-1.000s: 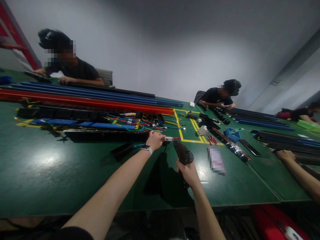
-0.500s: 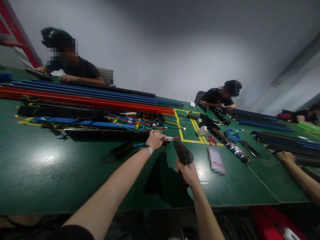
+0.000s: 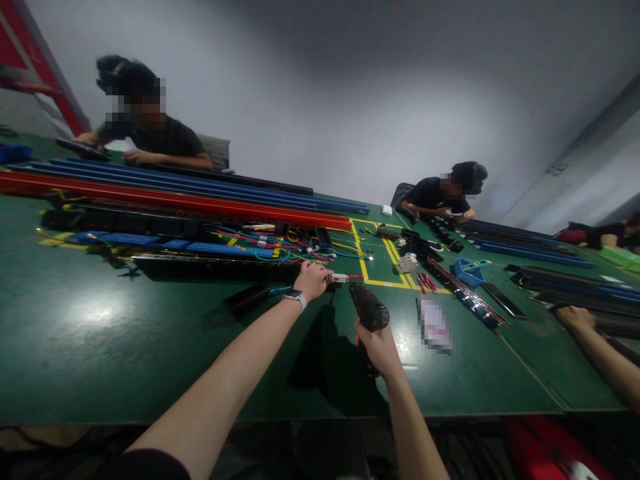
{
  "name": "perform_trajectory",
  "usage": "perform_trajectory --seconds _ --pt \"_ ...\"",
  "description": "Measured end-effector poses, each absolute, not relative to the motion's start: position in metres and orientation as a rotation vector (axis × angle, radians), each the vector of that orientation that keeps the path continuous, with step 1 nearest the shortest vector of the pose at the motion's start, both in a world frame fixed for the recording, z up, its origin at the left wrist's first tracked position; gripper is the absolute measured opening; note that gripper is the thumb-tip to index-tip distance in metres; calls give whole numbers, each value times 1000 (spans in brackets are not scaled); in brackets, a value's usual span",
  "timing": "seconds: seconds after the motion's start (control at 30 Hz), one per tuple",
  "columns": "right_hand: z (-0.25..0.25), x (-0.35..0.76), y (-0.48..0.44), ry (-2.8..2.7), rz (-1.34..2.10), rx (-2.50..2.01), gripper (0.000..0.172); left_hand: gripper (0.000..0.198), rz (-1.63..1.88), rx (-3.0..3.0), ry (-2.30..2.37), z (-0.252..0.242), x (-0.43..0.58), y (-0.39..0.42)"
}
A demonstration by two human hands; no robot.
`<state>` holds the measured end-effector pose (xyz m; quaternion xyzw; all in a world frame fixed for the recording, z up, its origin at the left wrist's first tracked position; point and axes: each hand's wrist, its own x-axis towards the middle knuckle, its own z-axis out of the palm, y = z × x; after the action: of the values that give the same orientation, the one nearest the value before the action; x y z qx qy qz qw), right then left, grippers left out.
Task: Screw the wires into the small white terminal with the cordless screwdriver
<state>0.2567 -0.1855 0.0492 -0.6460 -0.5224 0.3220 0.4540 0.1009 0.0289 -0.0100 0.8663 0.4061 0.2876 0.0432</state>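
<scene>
My right hand [image 3: 379,347] is wrapped round the grip of a black cordless drill [image 3: 370,308], whose nose points away from me. Just left of that nose lies a small white block [image 3: 340,278] with a red lead [image 3: 357,277] coming out of its right end. The fingers of my left hand [image 3: 312,281] are closed on the block's left end; the fingertips are partly hidden. Beyond this hand runs a long black panel [image 3: 215,269], with loose coloured wires [image 3: 300,245] behind it. Below the panel, a black box-like piece [image 3: 246,300] with a blue lead lies left of my wrist.
Long red rails [image 3: 200,205] and blue rails [image 3: 210,188] stretch across the green table [image 3: 150,373]. To the right are red-handled pliers [image 3: 427,283], a blue bin [image 3: 469,273] and a glossy strip [image 3: 463,290]. Co-workers sit across the table; another person's hand [image 3: 577,317] is at right.
The view has shifted very slightly, so everything sits a little further right. Both hands keep the same hold, with the drill's nose still beside the white block.
</scene>
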Motion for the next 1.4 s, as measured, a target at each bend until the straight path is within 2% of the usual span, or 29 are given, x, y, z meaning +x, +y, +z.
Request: perform_trajectory --seconds 1.4 --pt "50 258 -186 -1313 824 -1524 16 28 887 2642 1249 -10 102 29"
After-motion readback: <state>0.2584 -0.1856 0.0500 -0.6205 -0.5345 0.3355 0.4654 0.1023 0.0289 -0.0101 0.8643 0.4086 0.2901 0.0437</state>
